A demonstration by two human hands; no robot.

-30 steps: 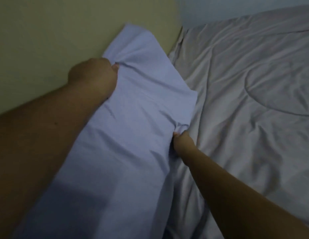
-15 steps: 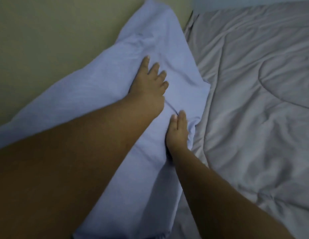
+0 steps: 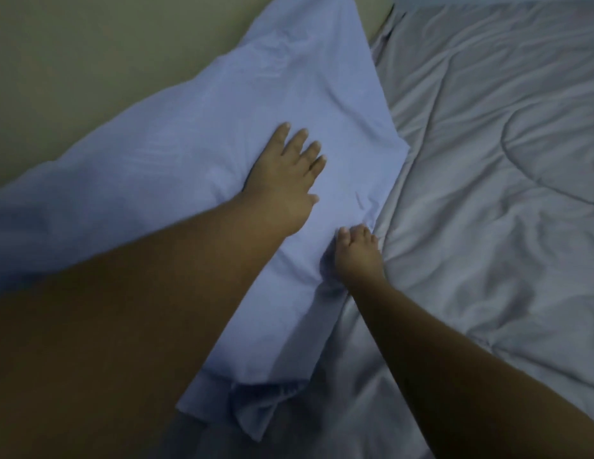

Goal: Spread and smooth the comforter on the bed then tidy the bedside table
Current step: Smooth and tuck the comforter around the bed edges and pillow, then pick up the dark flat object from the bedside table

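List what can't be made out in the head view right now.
- Bedside table: outside the frame.
- Left hand palm and its contact with the pillow: hidden by the hand's own back.
- Right hand fingertips: curled at the pillow's edge; grip or press, unclear.
- Comforter far edges: cut off by the top and right borders.
- Pillow's near left part: covered by the left forearm.

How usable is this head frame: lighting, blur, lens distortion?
Head view: dim and bluish, no glare. Left hand and right hand on the blue pillow look soft-edged, fabric detail smeared. Near left forearm falls into deep shadow. Wide-angle stretch enlarges it. Grey comforter wrinkles remain readable.
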